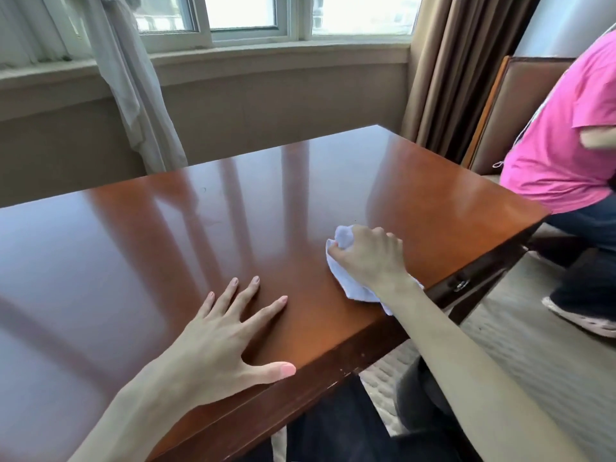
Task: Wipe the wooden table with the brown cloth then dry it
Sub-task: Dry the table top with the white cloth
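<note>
a white cloth [346, 278] is bunched on the glossy wooden surface [233, 228] near its right edge, grasped in the clenched grip of the right hand [368, 258]. the left hand [220, 341] is laid flat, fingers spread, grip released, near the front edge.

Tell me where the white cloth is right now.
In the head view, the white cloth lies bunched on the wooden table near its right front corner, gripped by the right hand.
</note>
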